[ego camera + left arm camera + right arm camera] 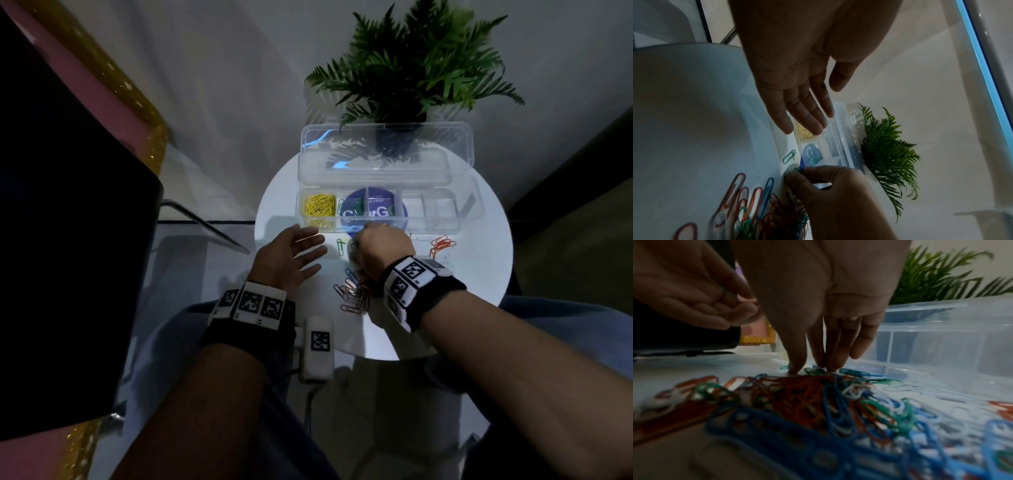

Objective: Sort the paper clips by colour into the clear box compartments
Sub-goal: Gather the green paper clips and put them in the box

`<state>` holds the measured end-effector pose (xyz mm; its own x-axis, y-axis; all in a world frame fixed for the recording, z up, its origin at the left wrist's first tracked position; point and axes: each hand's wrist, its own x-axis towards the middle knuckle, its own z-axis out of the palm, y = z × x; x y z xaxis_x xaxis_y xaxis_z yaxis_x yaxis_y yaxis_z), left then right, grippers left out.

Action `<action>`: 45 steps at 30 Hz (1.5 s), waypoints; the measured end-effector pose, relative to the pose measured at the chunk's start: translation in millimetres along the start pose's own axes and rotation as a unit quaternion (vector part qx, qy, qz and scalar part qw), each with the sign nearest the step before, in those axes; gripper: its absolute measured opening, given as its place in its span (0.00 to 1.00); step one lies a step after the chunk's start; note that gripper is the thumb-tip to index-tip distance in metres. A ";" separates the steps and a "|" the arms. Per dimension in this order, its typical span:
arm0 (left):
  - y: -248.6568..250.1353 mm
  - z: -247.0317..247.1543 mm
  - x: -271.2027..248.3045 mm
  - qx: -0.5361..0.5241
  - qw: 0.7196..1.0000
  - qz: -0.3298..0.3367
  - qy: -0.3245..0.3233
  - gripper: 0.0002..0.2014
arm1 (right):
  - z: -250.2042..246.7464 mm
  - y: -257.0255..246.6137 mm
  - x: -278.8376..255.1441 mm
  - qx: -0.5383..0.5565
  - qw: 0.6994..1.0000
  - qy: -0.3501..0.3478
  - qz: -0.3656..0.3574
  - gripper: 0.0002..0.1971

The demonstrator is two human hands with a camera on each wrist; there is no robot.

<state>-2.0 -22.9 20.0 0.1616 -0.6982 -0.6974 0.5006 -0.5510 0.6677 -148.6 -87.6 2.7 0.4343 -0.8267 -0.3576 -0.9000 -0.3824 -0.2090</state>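
- Dim light falls on a round white table (pixel 479 274), and a green fern plant (pixel 414 68) stands at its far edge, behind the box.
- The clear box (pixel 442 212) lies open on the table, with its lid (pixel 383 150) raised toward the plant.
- Its leftmost compartment holds the yellow paper clips (pixel 319 206); the compartment next to it holds a few green ones over a round blue label (pixel 376 212), which shows through the clear plastic.
- A mixed pile of paper clips (pixel 352 291), red, blue, green and white, lies on the table near the person, just under the right wrist.
- One single green clip (pixel 340 246) lies apart, between the two hands, in front of the box.
- A small group of red clips (pixel 442 244) lies to the right, near the front wall of the box.
- The left hand (pixel 291 257) hovers with the fingers straight and spread, palm down, and holds nothing.
- The right hand (pixel 383 248) is bent down in front of the box; in the right wrist view its fingertips (pixel 795 368) press on the table at the far edge of the pile, thumb and fingers closing on green clips there.
- Whether a clip is already gripped, the pictures do not show clearly.
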 end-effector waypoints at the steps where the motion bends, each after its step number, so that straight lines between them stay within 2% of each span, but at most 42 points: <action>1: 0.4 0.6 0.0 -0.003 1.000 -0.002 -0.001 0.15 | 1.3 -1.6 0.7 -0.010 1.000 0.005 -0.005 0.14; 11: -9.6 3.0 -1.0 -0.103 0.994 -0.041 0.001 0.17 | 6.8 -8.8 -7.6 -0.052 0.995 -0.018 -0.077 0.12; 13: -15.2 3.6 -0.8 -0.115 0.992 -0.054 0.010 0.17 | 4.8 -7.2 -3.9 -0.007 0.998 -0.024 -0.055 0.12; 15: -19.3 4.7 -0.9 -0.121 0.990 -0.063 0.019 0.18 | -1.7 -7.2 -3.2 0.084 0.996 -0.016 -0.035 0.10; 18: -20.2 6.7 -1.8 -0.161 0.984 -0.069 0.029 0.21 | -12.4 -22.0 -14.5 0.180 0.978 0.034 -0.104 0.08; 20: -20.0 6.8 -1.8 -0.198 0.978 -0.069 0.021 0.22 | -17.7 -38.9 -26.3 0.208 0.967 0.024 -0.147 0.09; 24: -21.3 4.9 -1.4 -0.246 0.968 -0.058 -0.002 0.23 | -17.4 -60.5 -30.6 0.098 0.973 -0.008 -0.207 0.14; 25: -21.6 3.5 -1.2 -0.266 0.963 -0.051 -0.005 0.22 | -18.7 -59.5 -31.9 0.109 0.972 -0.007 -0.209 0.14; 28: -17.3 2.1 -4.0 -0.295 0.955 -0.043 0.005 0.22 | -20.9 -42.6 -35.4 0.222 0.962 0.054 -0.153 0.12; 30: -17.5 0.5 -6.0 -0.293 0.955 -0.045 0.003 0.24 | -15.9 -28.2 -29.9 0.219 0.965 0.102 -0.106 0.11; 32: -19.7 0.1 -6.8 -0.283 0.958 -0.051 -0.004 0.24 | -7.3 -16.6 -17.6 0.182 0.977 0.089 -0.071 0.11; 35: -23.0 -1.3 -4.3 -0.276 0.960 -0.053 0.012 0.24 | 4.7 -6.0 2.1 0.153 0.988 0.027 -0.005 0.12; 38: -21.3 -2.2 -1.3 -0.274 0.960 -0.047 0.012 0.23 | 14.7 -5.3 11.7 0.094 0.996 -0.008 -0.006 0.15; 42: -21.1 -2.5 1.5 -0.258 0.965 -0.042 0.004 0.24 | 25.1 -9.3 13.9 0.066 0.997 0.035 -0.008 0.16; 45: -22.3 -2.7 4.0 -0.243 0.969 -0.041 0.006 0.24 | 27.4 -7.0 15.6 0.091 0.994 0.056 -0.011 0.13</action>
<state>-10.2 -12.1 1.6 0.1127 -0.6550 -0.7472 0.8528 -0.3222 0.4111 -134.5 -86.6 -26.4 0.4379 -0.8639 -0.2489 -0.8642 -0.3281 -0.3814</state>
